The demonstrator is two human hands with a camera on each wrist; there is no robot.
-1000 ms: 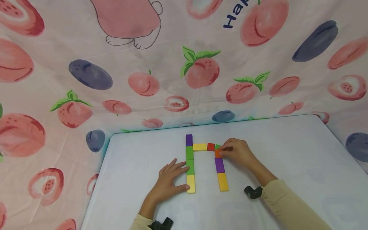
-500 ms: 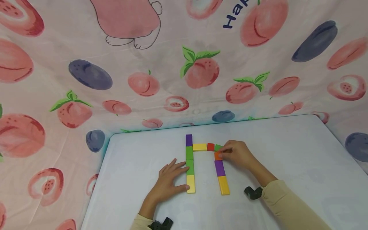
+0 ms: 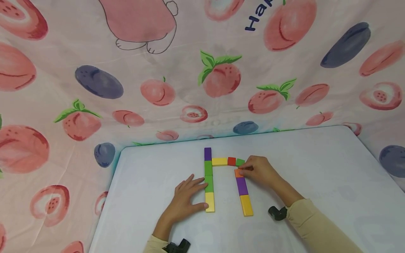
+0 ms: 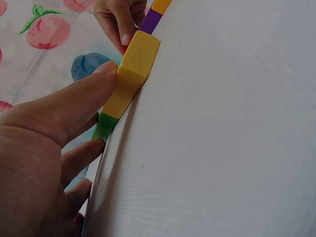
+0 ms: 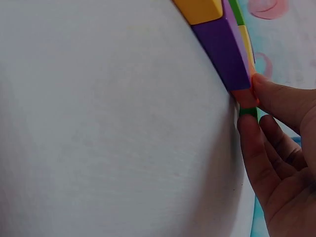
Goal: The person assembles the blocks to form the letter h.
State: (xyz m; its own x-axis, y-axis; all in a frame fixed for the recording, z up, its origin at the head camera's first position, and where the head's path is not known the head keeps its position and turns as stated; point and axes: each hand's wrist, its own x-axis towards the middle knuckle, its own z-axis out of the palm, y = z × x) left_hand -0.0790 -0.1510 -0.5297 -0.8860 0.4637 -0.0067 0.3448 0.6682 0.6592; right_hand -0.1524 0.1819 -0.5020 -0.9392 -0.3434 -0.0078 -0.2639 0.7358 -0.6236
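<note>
My left hand (image 3: 186, 198) rests beside a straight column of blocks, its fingers spread. Its thumb touches the yellow block (image 3: 210, 207) at the near end, and a fingertip touches the lower green block (image 3: 209, 185). Over on the right, my right hand (image 3: 262, 173) pinches an orange block (image 3: 238, 174) between thumb and forefinger. That block adjoins a purple block (image 3: 242, 187), with a darker yellow block (image 3: 246, 206) below. A gap separates the orange block from a small green block (image 3: 240, 162). The right wrist view shows the thumb against the orange block (image 5: 245, 98).
A yellow block (image 3: 219, 162) and a red block (image 3: 231, 161) bridge from the left column toward the small green one. A purple block (image 3: 207, 154) tops that column. The white table (image 3: 152, 168) meets a fruit-patterned cloth (image 3: 177, 116) behind.
My right hand has drawn the orange block toward the near side, pushing the purple and yellow blocks with it. A gap has opened below the small green block. My left hand has stayed put.
</note>
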